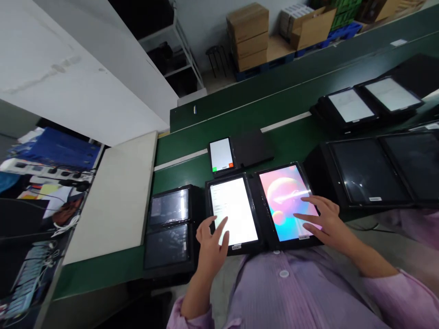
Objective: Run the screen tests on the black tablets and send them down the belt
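Two lit tablets lie side by side at the near edge of a green bench (295, 137). My left hand (211, 242) rests on the white-screen tablet (235, 208), fingers spread, forefinger touching its lower screen. My right hand (320, 219) lies open on the colourful-screen tablet (286, 194), fingers stretched across the lower right of the display. Neither hand holds anything. My pink sleeves and shirt fill the bottom of the view.
A smaller lit tablet (221, 154) and a black case (254, 147) lie behind. Stacked dark tablets (169, 226) sit at the left, larger dark screens (370, 171) at the right, two lit ones (350, 106) farther back. A white board (116, 196), cardboard boxes (248, 36) and cluttered shelving (37, 183) surround the bench.
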